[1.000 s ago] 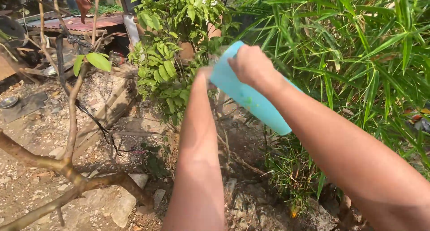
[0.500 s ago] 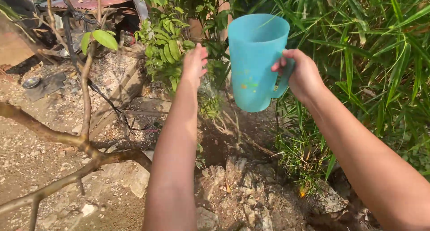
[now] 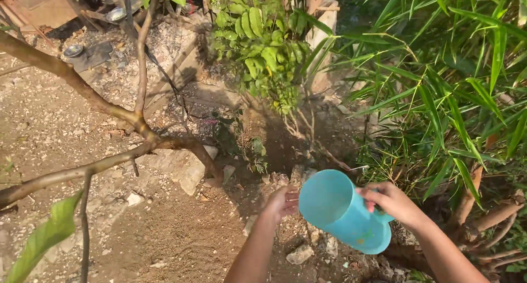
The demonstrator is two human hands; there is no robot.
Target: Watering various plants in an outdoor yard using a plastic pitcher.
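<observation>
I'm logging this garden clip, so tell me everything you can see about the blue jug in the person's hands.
The jug is turquoise, looks like smooth plastic, and is cylindrical with a wide round mouth. It lies tipped nearly on its side, mouth facing left and slightly up, base lower right. A small mark shows near the base. The right hand grips it at the handle side; the left hand touches the rim. It is held above stony soil, beside grassy leaves. No water is visible.

Smooth matt plastic jug (image 3: 343, 211) (turquoise), rough woody branch (image 3: 82, 91), gritty dry soil (image 3: 164, 233)

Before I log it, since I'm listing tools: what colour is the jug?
Light blue-green, turquoise jug, plain in the head view.
</observation>
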